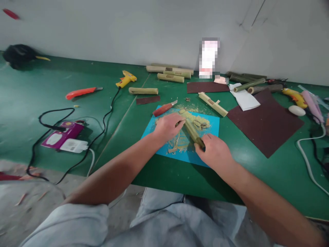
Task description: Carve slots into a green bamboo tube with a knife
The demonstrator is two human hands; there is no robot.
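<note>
Hands (168,126) (214,151) grip bamboo (193,132) near table edge (180,192).

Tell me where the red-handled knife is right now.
In the head view the knife lies on the green table at the blue mat's far left corner, just beyond the left hand, with a dark sandpaper strip behind it.

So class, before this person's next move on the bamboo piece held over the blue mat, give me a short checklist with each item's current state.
1. Bamboo piece held at both ends: ok; left hand at the far end, right hand at the near end.
2. Piece over the blue mat: ok.
3. Shavings kept on the mat: ok, mostly.
4. Red-handled knife out of hand: ok; it lies just beyond the mat.
5. Tool in the left hand: cannot tell.
6. Black cable away from the work: ok.
</note>
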